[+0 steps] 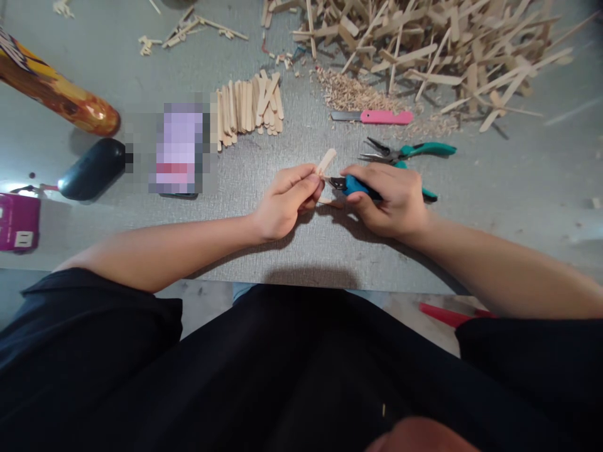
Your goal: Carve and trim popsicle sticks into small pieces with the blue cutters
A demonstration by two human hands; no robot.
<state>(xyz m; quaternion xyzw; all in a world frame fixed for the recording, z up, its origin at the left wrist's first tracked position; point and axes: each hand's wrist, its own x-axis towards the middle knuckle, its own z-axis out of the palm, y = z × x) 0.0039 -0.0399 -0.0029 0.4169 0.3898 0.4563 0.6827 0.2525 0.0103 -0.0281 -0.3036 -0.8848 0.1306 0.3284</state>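
My left hand [285, 201] pinches a flat wooden craft stick [328, 161], whose rounded end points up and to the right. Wrapped around blue-handled pliers [357, 186] is my right hand [396, 194]. Their dark jaws point left and meet the stick area beside my left fingertips; whether they bite on the wood I cannot tell. Under the hands, another sliver of wood [331, 203] shows, partly hidden. Just behind my right hand lie green-handled long-nose pliers [426, 149], partly covered by it.
A pink-handled knife [386, 117] lies by wood shavings [358, 91], below a large heap of sticks [424, 50]. Left of centre are a row of craft sticks [242, 107], a blurred phone [176, 147], a dark rounded case [92, 169], an orange tube [61, 88] and a purple box [19, 220].
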